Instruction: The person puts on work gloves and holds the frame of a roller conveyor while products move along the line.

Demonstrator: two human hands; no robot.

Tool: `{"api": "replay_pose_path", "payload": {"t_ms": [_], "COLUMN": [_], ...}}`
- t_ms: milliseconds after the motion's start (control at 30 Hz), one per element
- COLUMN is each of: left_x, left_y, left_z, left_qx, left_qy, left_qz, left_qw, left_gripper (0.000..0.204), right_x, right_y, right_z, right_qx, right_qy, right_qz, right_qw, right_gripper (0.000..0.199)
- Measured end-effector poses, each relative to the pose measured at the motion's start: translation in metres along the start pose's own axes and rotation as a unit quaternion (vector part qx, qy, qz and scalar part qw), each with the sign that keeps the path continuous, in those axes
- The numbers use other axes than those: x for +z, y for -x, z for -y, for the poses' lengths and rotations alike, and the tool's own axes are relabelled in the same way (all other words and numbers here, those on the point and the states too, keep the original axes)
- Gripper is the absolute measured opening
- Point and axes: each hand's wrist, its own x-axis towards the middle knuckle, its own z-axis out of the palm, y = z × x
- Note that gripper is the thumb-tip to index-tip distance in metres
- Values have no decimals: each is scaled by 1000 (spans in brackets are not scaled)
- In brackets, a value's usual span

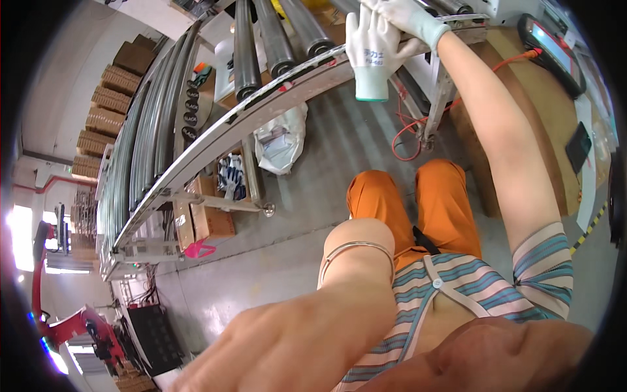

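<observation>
My left hand [281,340] is bare and close to the camera at the bottom, with a thin metal bangle [359,245] on the arm. Its fingertips run out of the picture, so their grip is hidden. At the top, my right hand [405,18] wears a white knit glove and reaches to the conveyor's near rail. Its fingers close on the upper end of a loose white glove [375,52], which has print on it and a green-edged cuff. This glove hangs cuff down in front of the rail. Part of the right fingers is cut off by the upper edge.
A curved roller conveyor [222,134] runs from the top to the left. Below it are a white plastic bag [281,140] and a carton [212,219] near several gloves [232,176]. On the right, a handheld screen device [552,52] and a phone [578,147] lie on a brown surface.
</observation>
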Motion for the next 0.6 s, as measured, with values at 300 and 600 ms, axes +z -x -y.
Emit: {"api": "replay_pose_path", "payload": {"t_ms": [300,600], "left_x": [-9,-15], "left_y": [-18,-20], "left_z": [-34,-26], "left_qx": [75,82], "left_qy": [-85,-40], "left_qz": [-101,-143], "left_qw": [988,985], "left_gripper": [25,43], "right_x": [8,11], "right_y": [-5,0], "right_z": [0,7], "right_qx": [93,75], "right_qy": [-64,-53], "right_qz": [21,18], "right_qw": [993,996], "right_gripper": [45,43]}}
